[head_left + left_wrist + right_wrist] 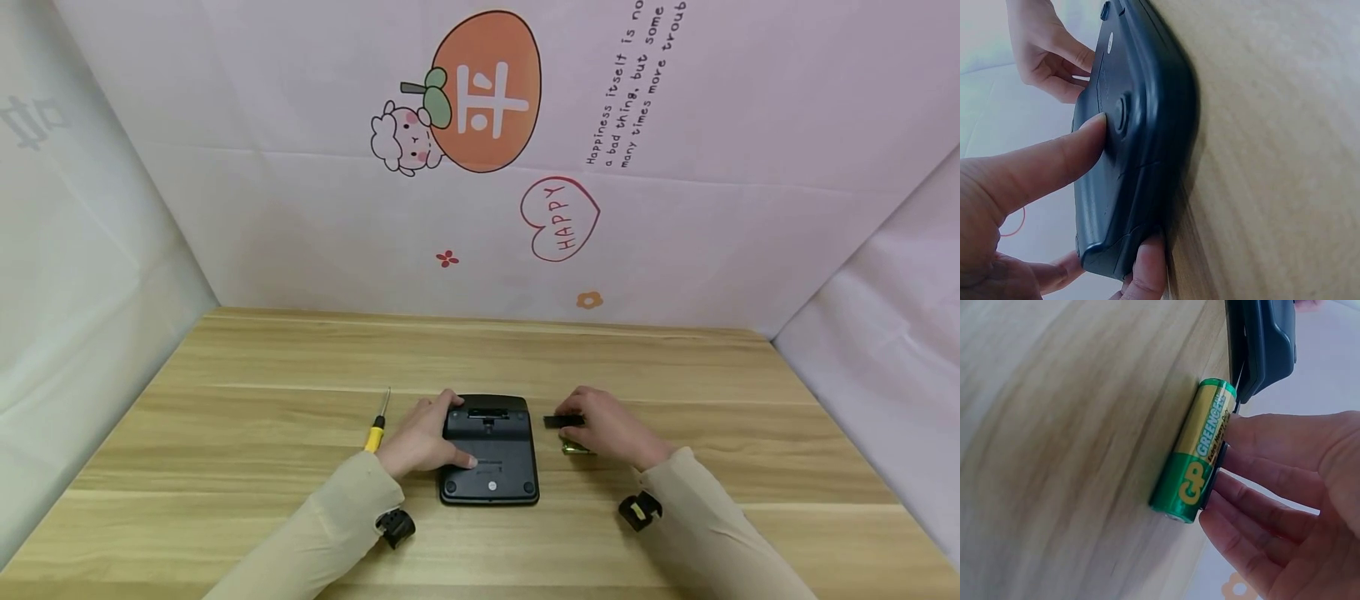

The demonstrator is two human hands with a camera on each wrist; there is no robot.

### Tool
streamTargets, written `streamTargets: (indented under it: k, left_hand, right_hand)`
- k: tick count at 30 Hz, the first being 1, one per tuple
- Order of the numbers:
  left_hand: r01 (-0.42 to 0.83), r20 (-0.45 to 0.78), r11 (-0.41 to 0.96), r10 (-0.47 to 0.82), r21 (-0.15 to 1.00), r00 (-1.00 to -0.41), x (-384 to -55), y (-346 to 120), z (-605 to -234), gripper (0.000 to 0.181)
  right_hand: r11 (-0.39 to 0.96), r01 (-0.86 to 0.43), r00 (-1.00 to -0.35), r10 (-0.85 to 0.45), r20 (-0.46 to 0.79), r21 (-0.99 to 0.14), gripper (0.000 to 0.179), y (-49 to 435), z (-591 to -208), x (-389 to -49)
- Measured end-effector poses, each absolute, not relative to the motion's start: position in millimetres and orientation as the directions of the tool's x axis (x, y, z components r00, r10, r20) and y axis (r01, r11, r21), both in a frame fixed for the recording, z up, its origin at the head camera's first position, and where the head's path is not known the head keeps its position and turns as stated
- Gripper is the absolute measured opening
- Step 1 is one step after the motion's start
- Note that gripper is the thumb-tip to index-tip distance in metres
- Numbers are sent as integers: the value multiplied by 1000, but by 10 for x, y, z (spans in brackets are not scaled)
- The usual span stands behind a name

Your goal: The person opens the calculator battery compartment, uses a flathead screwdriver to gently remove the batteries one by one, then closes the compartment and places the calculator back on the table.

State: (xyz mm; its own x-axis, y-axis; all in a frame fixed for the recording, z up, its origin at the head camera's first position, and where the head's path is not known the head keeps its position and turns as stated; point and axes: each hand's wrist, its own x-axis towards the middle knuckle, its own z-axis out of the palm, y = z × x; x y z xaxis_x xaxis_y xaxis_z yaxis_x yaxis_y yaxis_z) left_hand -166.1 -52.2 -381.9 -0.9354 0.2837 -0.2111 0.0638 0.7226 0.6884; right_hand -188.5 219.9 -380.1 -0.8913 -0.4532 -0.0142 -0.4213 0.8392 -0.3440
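A black desk calculator (504,479) lies face down on the wooden table, the battery slot (487,413) uncovered near its far end. My left hand (420,437) grips its left side, thumb on the back and fingers around the edge. To the right, my right hand (606,425) pinches a small black battery cover (556,422) between thumb and fingers, close over the table. Right beside the cover is a green and gold GP battery (1194,450), lying on the wood under the hand. The right fingers hide part of the cover.
A screwdriver (376,435) with a yellow and black handle lies left of the calculator, partly behind the left hand. White printed cloth (337,225) hangs at the table's back edge and along both sides. A black wrist mount (397,527) sits at each sleeve.
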Motion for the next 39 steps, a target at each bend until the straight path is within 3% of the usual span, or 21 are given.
streamTargets:
  k: [23,39]
  left_hand:
    - [45,-215,694,283,718,-935,-1670,-526,-3841,76]
    - [46,-216,696,284,716,-934,-1662,-523,-3820,76]
  right_hand:
    - [867,-351,-916,-396,-62,-353,17,2160,-3794,-1914]
    - [849,-391,-910,-415,11,-354,22,2092,-3672,-1883]
